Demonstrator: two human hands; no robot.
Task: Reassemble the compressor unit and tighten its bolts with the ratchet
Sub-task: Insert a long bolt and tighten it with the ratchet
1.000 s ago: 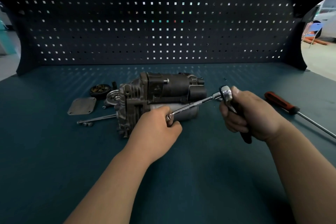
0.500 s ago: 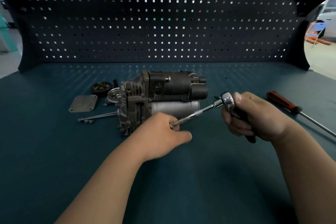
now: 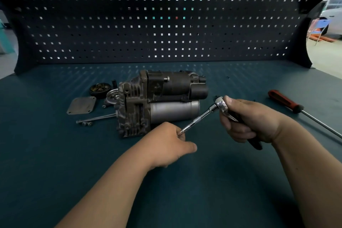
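Observation:
The dark grey compressor unit lies on its side on the teal bench, finned block to the left, silver cylinder in front. My right hand grips the black handle of the ratchet, whose chrome head sticks up by my thumb. A chrome extension bar runs from the head down-left to my left hand, which pinches its far end just in front of the compressor. To the left of the unit lie a flat square cover plate, long bolts, a round silver part and a dark round cap.
A red-handled screwdriver with a long shaft lies on the bench at the right. A dark pegboard walls off the back. The teal benchtop stretches wide in front of the parts.
Both hands and the ratchet with its extension have come slightly nearer and lower, away from the compressor's front. My left thumb now sticks out to the right.

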